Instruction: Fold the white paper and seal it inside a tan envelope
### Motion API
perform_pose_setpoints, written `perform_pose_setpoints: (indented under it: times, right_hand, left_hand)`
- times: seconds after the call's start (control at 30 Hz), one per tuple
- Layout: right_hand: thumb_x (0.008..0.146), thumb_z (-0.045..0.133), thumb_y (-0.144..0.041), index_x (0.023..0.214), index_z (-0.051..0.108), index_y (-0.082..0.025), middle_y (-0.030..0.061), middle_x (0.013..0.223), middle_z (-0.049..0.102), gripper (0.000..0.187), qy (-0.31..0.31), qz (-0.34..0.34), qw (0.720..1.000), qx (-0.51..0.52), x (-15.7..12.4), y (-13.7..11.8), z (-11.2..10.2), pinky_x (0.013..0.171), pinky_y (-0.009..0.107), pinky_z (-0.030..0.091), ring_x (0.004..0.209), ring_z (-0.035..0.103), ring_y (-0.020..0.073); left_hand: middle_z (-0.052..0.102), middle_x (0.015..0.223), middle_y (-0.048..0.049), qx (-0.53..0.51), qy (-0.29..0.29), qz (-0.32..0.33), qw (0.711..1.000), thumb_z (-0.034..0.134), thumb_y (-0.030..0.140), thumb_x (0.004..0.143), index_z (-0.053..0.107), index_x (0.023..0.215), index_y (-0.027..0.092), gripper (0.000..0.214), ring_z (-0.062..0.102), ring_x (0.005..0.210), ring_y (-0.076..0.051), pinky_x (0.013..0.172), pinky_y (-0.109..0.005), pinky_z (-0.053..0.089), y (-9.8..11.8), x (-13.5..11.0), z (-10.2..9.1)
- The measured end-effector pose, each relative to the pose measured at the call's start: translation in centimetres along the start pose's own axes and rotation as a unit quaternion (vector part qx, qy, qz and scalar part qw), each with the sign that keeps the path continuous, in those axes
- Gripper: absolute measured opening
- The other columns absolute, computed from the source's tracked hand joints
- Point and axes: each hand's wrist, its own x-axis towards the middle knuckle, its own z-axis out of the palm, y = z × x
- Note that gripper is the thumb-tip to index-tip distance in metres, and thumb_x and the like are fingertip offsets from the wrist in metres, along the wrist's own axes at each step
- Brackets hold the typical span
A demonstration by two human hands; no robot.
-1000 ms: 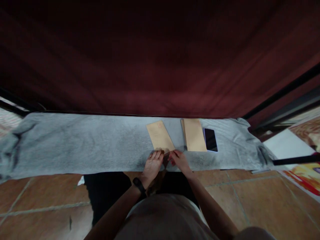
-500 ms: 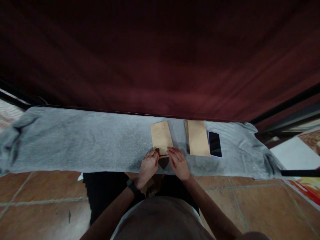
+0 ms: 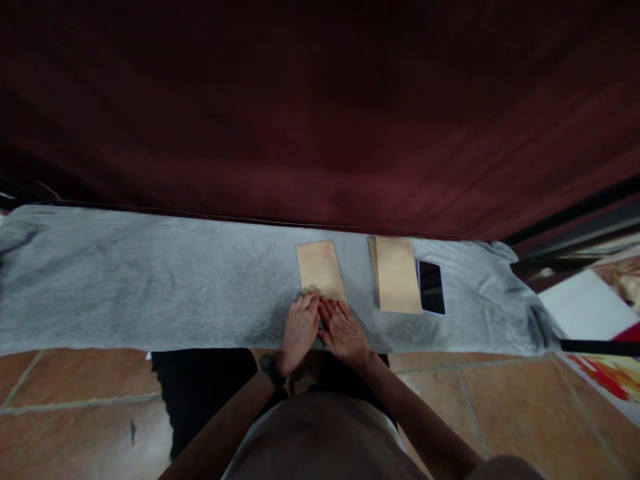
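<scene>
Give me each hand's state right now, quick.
Left hand: open, resting on the near end of the brown envelope.
Right hand: open, resting on the same end.

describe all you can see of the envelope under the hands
The tan envelope is a flat rectangle, paper by its look, with a small reddish mark near its far right corner. It lies slightly turned on the gray cloth, left of and apart from the stack of similar envelopes. The left hand and right hand rest on its near end, hiding that edge.
</scene>
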Motion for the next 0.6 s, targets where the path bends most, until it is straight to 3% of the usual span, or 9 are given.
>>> perform_pose_setpoints:
  times: [0.13, 0.23, 0.33, 0.47, 0.6]
  right_hand:
    - [0.101, 0.053, -0.033, 0.148, 0.048, -0.006, 0.0202, 0.154, 0.049, 0.055, 0.019, 0.007, 1.000, -0.003, -0.1, -0.1, 0.8, 0.124, 0.050, 0.034, 0.149, 0.039, 0.0289]
    - [0.100, 0.054, -0.034, 0.144, 0.054, -0.010, 0.0194, 0.145, 0.058, 0.050, 0.026, 0.006, 1.000, 0.003, -0.2, -0.1, 1.0, 0.122, 0.052, 0.036, 0.146, 0.044, 0.0300]
    - [0.102, 0.052, -0.035, 0.150, 0.046, -0.010, 0.0184, 0.149, 0.055, 0.055, 0.034, 0.004, 0.999, -0.004, 0.0, -0.1, 0.7, 0.123, 0.052, 0.035, 0.147, 0.043, 0.0300]
    - [0.103, 0.049, -0.035, 0.160, 0.027, -0.011, 0.0164, 0.161, 0.039, 0.066, 0.024, -0.003, 1.000, -0.011, 0.3, -0.3, 0.0, 0.125, 0.048, 0.032, 0.151, 0.036, 0.0274]
    - [0.103, 0.050, -0.037, 0.162, 0.022, -0.013, 0.0144, 0.163, 0.035, 0.069, 0.021, 0.002, 1.000, -0.015, 0.4, -0.4, -0.2, 0.125, 0.047, 0.032, 0.151, 0.035, 0.0269]
  left_hand:
    - [0.052, 0.152, -0.0111, -0.022, -0.016, 0.092, 0.995, 0.038, 0.017, 0.100, 0.052, 0.143, 0.013, 0.045, 0.042, 0.145, -0.022, 0.122, -0.041, 0.032, -0.1, 2.9, 1.2]
    - [0.044, 0.159, -0.0107, 0.021, -0.050, 0.154, 0.987, 0.036, 0.028, 0.103, 0.044, 0.151, 0.013, 0.050, 0.033, 0.151, -0.022, 0.126, -0.045, 0.023, -0.6, 5.7, 2.2]
    - [0.039, 0.162, -0.0106, 0.047, -0.052, 0.191, 0.979, 0.032, 0.034, 0.105, 0.039, 0.154, 0.014, 0.054, 0.029, 0.153, -0.021, 0.128, -0.044, 0.017, -2.1, 9.2, 2.6]
    - [0.037, 0.164, -0.0087, 0.061, -0.064, 0.208, 0.974, 0.031, 0.040, 0.105, 0.040, 0.155, 0.017, 0.056, 0.026, 0.154, -0.020, 0.128, -0.042, 0.015, -4.8, 14.1, 2.1]
    - [0.036, 0.164, -0.0090, 0.065, -0.070, 0.198, 0.976, 0.029, 0.040, 0.105, 0.036, 0.157, 0.017, 0.058, 0.026, 0.154, -0.020, 0.127, -0.042, 0.014, -6.4, 16.6, 1.9]
